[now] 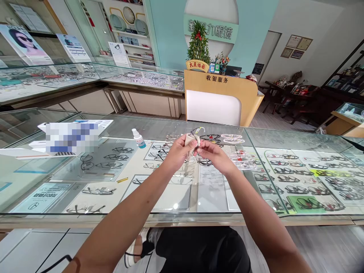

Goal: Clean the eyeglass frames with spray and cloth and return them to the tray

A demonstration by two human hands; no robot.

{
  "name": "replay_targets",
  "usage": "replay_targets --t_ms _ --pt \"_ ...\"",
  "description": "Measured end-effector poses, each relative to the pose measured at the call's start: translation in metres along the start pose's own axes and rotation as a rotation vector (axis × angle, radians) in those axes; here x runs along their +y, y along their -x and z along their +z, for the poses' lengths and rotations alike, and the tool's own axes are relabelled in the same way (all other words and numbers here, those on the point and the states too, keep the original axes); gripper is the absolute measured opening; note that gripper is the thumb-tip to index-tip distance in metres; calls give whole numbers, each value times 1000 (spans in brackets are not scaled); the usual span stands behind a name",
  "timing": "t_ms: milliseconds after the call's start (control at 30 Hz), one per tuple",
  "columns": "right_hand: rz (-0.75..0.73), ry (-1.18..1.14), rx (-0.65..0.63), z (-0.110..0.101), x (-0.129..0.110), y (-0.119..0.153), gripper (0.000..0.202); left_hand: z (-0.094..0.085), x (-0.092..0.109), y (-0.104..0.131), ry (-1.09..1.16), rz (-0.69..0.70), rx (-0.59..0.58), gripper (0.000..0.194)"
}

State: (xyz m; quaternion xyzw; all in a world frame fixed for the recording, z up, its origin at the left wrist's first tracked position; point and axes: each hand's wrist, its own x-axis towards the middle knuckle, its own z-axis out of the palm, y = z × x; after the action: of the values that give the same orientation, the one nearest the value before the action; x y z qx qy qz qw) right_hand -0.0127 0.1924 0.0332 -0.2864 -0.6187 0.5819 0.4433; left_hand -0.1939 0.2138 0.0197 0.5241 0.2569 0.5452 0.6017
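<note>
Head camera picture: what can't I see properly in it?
- What the cloth in the left hand covers, head view: hidden by folds and fingers.
- Small label words on the spray bottle, head view: too small.
- Print on the white box, head view: blurred into squares.
- Left arm and right arm, head view: cut off by the bottom edge.

You have open room over the glass countertop (213,206) between your left forearm (136,204) and right forearm (256,204). Left of your left hand (179,151), a lane runs up to the upright spray bottle (138,139), which blocks a low sweep; the white box (99,131) bars the way farther left. Right of your right hand (212,153), you can pass above the glass.
</note>
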Motion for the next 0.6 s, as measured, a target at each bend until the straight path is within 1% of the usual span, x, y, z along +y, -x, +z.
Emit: replay_targets --t_ms 167,267,333,400,500,600 --pt "-8 -3 -15 3 4 -1 44 -1 -5 -2 17 -17 66 58" --pt "-12 -9 45 -1 6 -2 42 1 -3 -2 76 -57 16 61" --pt "0 -23 99 -5 5 -2 40 2 -2 -3 142 -78 -33 59" --pt "9 -53 130 -9 2 -2 39 3 -2 -3 202 -89 -51 56" --pt "-9 -110 164 -15 -6 0 38 0 -6 -5 245 -120 -16 54" --pt "-47 -154 229 -19 -13 1 38 -4 -12 -5 212 -161 45 53"
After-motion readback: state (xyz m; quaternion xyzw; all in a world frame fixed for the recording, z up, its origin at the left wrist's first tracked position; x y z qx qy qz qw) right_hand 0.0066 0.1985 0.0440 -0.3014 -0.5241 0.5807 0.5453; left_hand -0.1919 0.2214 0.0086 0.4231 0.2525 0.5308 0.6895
